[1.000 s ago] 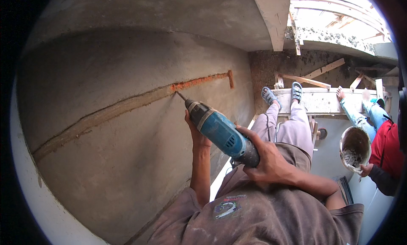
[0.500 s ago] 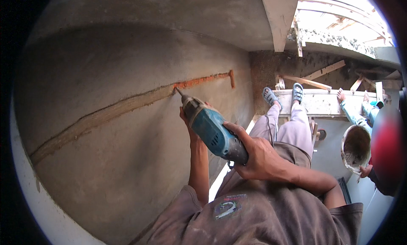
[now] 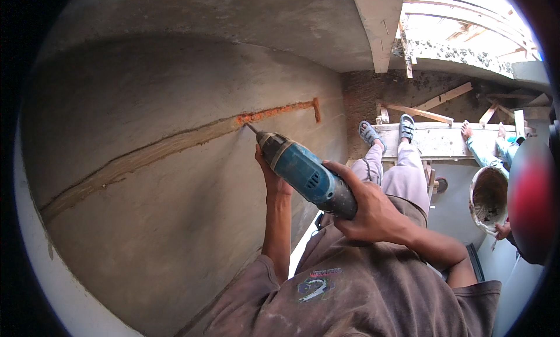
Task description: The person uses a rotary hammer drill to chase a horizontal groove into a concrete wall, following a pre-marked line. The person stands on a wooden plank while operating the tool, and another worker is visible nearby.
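Note:
A blue and black power drill (image 3: 304,172) is held in both my hands, slanting up and left toward the wall. My right hand (image 3: 376,211) wraps its rear end. Under the front of the body my left hand (image 3: 273,176) supports it, its fingers partly hidden behind the tool. The thin metal bit (image 3: 251,128) points at the lower edge of a groove (image 3: 280,112) cut in the grey plaster wall (image 3: 192,238). Orange brick shows along the groove's right part and in its short downward leg. Leftward, the groove continues as a wide, pale strip (image 3: 146,153).
My sandalled feet stand on a wooden plank (image 3: 429,141) at the right. Another person's bare feet (image 3: 466,130) rest on it too. That person's hand (image 3: 503,229) holds a dirty bucket (image 3: 489,200). Loose timber pieces (image 3: 446,96) lean behind the plank, and a concrete beam (image 3: 379,28) hangs above.
The drill has shifted slightly right and down with both hands, and lies more slanted. Its tip has moved a little right, and more orange brick shows where it was.

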`<state>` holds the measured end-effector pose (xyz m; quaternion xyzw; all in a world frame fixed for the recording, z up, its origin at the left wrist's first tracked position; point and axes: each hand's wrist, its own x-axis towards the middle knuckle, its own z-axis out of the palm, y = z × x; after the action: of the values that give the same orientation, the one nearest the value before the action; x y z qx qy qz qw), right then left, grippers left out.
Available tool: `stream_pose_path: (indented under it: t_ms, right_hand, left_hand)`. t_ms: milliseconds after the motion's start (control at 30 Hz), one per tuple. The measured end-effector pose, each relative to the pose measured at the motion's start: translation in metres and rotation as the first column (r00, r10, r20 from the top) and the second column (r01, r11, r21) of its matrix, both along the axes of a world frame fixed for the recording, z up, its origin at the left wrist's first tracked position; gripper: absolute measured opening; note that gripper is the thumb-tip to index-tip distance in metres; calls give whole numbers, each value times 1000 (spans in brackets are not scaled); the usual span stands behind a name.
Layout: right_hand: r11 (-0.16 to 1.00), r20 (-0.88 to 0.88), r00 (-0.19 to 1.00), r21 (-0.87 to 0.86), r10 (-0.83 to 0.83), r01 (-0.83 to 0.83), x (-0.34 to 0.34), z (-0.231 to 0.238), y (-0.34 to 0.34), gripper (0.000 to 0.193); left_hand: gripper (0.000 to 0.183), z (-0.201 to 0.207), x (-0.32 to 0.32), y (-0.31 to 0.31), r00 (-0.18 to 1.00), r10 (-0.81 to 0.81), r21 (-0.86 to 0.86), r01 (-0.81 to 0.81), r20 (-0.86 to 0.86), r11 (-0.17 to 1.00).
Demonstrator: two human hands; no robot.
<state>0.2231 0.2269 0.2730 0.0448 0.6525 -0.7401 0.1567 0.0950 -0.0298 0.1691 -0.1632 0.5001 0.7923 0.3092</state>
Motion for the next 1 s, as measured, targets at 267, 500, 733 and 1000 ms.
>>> stream_pose_path:
  t_ms: [267,500,733,1000]
  right_hand:
    - [993,-167,982,100,83,-67,-57,8,42,96]
    - [970,86,979,147,183,-194,-182,10,98,98]
    - [913,58,954,279,293,-298,-141,2,82,86]
    - [808,-76,895,469,440,-357,-194,46,30,75]
  left_hand:
    - [59,29,-35,41,960,262,74,-269,96,960]
    - [74,33,-105,72,896,416,277,-444,154,852]
    - [75,30,-161,60,837,509,325,-547,201,771]
    - [63,0,-150,52,818,464,443,-574,339,688]
